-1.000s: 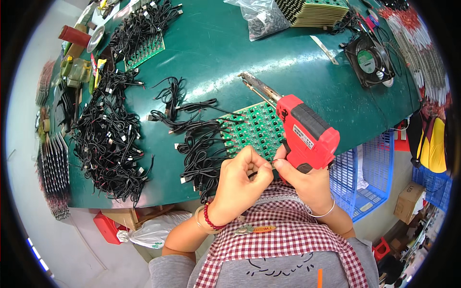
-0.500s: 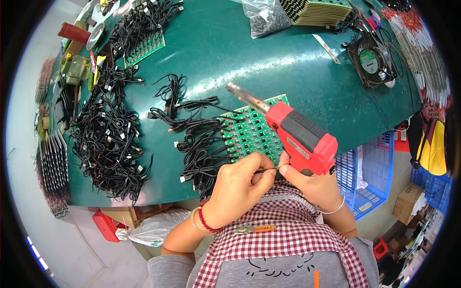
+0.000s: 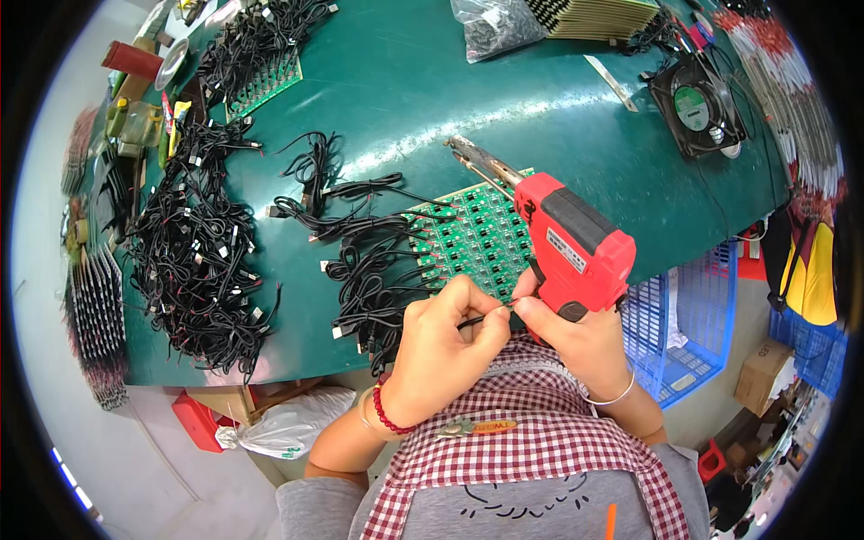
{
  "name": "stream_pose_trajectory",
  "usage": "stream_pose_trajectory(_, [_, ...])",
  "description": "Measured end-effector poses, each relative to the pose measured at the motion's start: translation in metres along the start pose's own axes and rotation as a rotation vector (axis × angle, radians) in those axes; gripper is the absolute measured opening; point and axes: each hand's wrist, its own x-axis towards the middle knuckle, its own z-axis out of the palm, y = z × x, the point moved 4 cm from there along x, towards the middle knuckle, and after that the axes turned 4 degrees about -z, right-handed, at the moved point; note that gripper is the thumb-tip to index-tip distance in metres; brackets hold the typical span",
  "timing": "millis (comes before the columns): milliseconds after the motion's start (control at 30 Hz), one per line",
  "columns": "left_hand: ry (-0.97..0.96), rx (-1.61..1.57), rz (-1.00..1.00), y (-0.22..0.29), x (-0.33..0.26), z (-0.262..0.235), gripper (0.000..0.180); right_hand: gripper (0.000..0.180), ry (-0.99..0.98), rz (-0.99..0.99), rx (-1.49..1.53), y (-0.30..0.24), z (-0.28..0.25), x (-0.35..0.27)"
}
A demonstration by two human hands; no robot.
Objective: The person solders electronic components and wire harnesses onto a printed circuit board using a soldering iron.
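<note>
A green desk [image 3: 387, 108] fills most of the scene, its near edge curving just in front of a red-and-white checked apron [image 3: 540, 441]. Beyond that edge, on the near right, is a blue plastic basket [image 3: 697, 351]. The largest thing on the desk is a long heap of black cables [image 3: 193, 252] along the left side; farther off on the same side, another cable pile [image 3: 261, 40] partly covers a green circuit board. Near the middle lies a wider green circuit board [image 3: 477, 238], with a row of coiled cables [image 3: 369, 288] at its left, their thin ends reaching onto its left part. A stack of boards [image 3: 598, 18] stands at the far edge, right of the middle, with a clear plastic bag [image 3: 499, 27] just to its left. Over the right part of the near board hangs a red and black soldering gun [image 3: 576, 243], its metal barrel pointing to the far left. A black fan [image 3: 695, 108] sits on the far right, and a narrow flat strip [image 3: 612, 83] lies left of it. The right hand [image 3: 580, 346] has its fingers closed round the gun's handle, thumb and forefinger meeting close to the left hand [image 3: 441, 346]. The left fingers are pinched together on a thin black cable [image 3: 471, 320], its tip at the right thumb, near the board's near edge.
</note>
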Motion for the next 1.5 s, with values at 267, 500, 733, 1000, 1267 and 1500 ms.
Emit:
stream_pose_trajectory(267, [0.046, 0.046, 0.065, -0.004, 0.000, 0.002, 0.011, 0.013, 0.032, 0.071, 0.014, 0.000, 0.003, -0.004])
stream_pose_trajectory(500, [0.097, 0.119, 0.111, 0.000, 0.000, 0.005, 0.010, 0.014, 0.037, -0.034, -0.038, 0.003, 0.001, -0.002])
stream_pose_trajectory(733, [0.138, 0.191, 0.178, 0.002, 0.002, 0.003, 0.009, 0.013, 0.017, -0.041, -0.127, 0.002, 0.004, -0.001])
stream_pose_trajectory(1000, [0.198, 0.729, 0.323, 0.010, 0.025, -0.008, 0.009, 0.011, 0.108, -0.079, -0.088, 0.008, -0.003, 0.000])
stream_pose_trajectory(1267, [0.154, 0.939, 0.281, -0.009, 0.064, -0.014, 0.008, 0.018, 0.078, -0.001, -0.075, 0.024, -0.065, -0.031])
stream_pose_trajectory(1500, [0.158, 0.942, 0.224, -0.013, 0.074, -0.015, 0.007, 0.031, 0.050, 0.011, -0.170, 0.052, -0.080, -0.051])
